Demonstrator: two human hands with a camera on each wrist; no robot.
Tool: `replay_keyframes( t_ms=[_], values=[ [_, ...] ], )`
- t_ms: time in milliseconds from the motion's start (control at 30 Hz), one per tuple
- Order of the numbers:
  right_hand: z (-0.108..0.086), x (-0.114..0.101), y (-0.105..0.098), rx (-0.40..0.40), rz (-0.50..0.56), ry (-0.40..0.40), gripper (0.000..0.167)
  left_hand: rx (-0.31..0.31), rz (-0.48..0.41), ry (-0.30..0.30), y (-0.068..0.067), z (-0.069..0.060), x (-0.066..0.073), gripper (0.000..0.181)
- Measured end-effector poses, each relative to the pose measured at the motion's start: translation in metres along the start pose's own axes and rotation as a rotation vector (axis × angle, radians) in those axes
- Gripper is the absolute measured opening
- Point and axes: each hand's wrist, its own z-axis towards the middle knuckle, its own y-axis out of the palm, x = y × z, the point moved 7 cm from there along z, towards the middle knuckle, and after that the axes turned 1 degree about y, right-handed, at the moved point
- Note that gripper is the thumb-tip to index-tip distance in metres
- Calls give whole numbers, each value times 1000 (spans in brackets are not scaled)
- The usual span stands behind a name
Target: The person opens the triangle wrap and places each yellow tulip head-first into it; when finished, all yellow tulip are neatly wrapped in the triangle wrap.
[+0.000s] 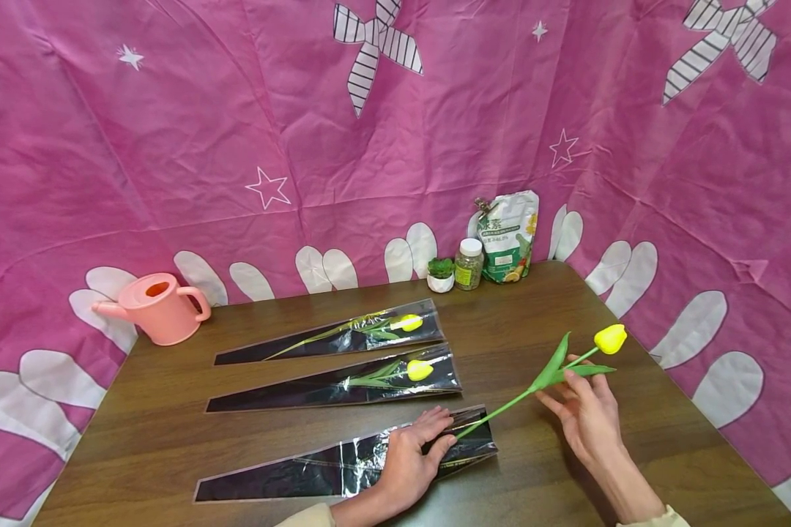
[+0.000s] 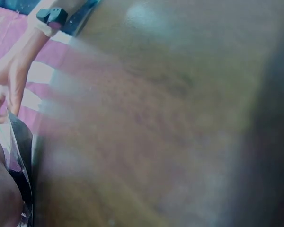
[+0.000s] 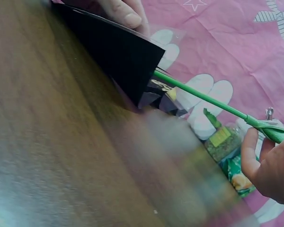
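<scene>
My right hand [image 1: 593, 421] pinches a yellow tulip [image 1: 611, 339] at its green leaves, its bloom pointing up and right. The tulip's stem [image 3: 203, 97] slants down to the left, its lower end at the wide mouth of the nearest black-backed clear flower sleeve [image 1: 316, 468]. Across that mouth rests my left hand [image 1: 411, 457], thumb beside the stem and fingers on the film. From the right wrist, the sleeve's mouth [image 3: 146, 71] stands partly spread with the stem at it. My left wrist view is mostly blurred table; the right hand [image 2: 14, 78] shows there.
Behind lie two more sleeves, the middle one [image 1: 270, 390] and the far one [image 1: 250, 353], each with a yellow tulip inside. At the back stand a pink watering can [image 1: 165, 315], a small potted plant [image 1: 440, 274], a jar [image 1: 468, 267] and a white-green pouch [image 1: 510, 241].
</scene>
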Motion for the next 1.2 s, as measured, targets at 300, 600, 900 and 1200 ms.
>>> replay_keyframes(
  t_ms=[300,600,900,1200],
  values=[
    [-12,4,7,-152,89,32,37,19,14,1,-2,0,1,27],
    [-17,9,2,-135,69,52,43,3,33,3,0,1,0,26],
    [-16,10,-9,41,-31,64,29,-2,24,-8,1,2,-1,25],
    [-20,14,-14,175,-85,102,14,-1,38,-5,1,4,0,26]
  ],
)
